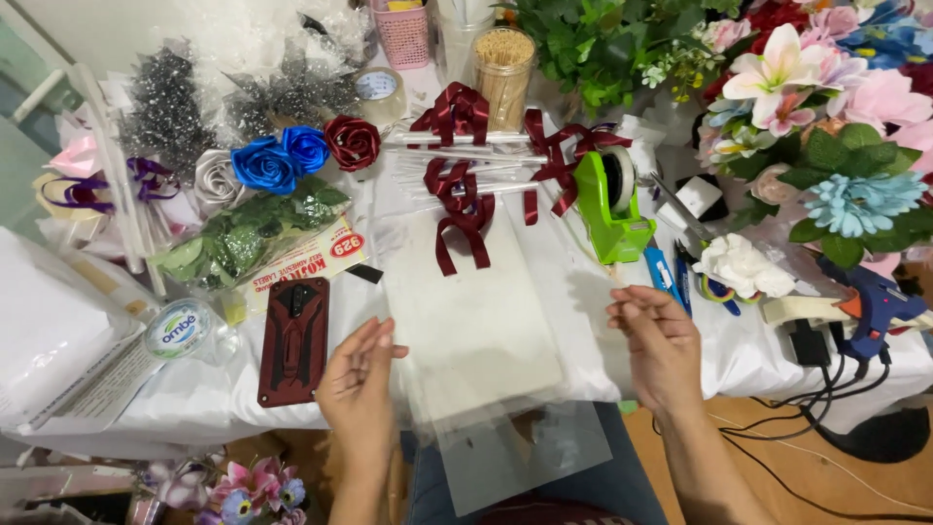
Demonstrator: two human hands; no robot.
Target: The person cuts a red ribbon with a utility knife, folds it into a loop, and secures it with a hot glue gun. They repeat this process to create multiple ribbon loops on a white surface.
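Desk cover: white cloth (583, 321).
Left edge: red-black phone case (294, 340); round lidded tub (180, 329).
Far edge: satin roses, blue (264, 163) and dark red (352, 142); jar of wooden sticks (503, 60).
Right side: green tape dispenser (610, 206); blue glue gun (880, 309).

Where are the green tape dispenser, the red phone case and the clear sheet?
Green tape dispenser (614, 209), head view, on its green side wall.
Red phone case (294, 340), head view, on its back's middle.
Clear sheet (476, 321), head view, on its flat centre.

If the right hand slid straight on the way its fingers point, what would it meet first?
The right hand points left across the table, so it would likely meet the clear plastic sheet first; height above it is unclear.
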